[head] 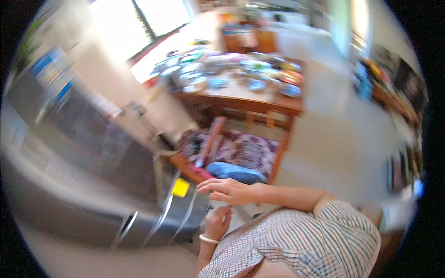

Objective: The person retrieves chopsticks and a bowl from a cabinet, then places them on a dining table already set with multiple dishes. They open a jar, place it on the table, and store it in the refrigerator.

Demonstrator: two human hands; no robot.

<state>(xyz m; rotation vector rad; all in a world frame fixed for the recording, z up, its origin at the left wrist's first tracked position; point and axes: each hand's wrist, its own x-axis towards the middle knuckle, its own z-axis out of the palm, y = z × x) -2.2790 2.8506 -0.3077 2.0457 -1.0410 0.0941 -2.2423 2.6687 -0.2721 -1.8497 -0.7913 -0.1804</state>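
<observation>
My right hand (pixel 227 191) reaches across my body with its fingers stretched and slightly apart; nothing shows in it. Just below it is my left hand (pixel 217 221), its fingers partly bent, a white bangle (pixel 209 239) on the wrist. The fingertips lie close under the right hand, and I cannot tell whether they touch. Nearest to both hands is the dark glossy front of what looks like a refrigerator (pixel 104 139), with a yellow square note (pixel 180 187) on it. Beyond the right hand, a blue cloth (pixel 236 172) lies on a chair with a patterned purple seat (pixel 248 153).
A wooden table (pixel 240 99) ahead carries many bowls and dishes, blurred. A second chair (pixel 194 142) stands beside the first. A window (pixel 142 24) is at the upper left. Pale floor (pixel 333 128) runs along the right, with cluttered furniture (pixel 393 100) by the wall.
</observation>
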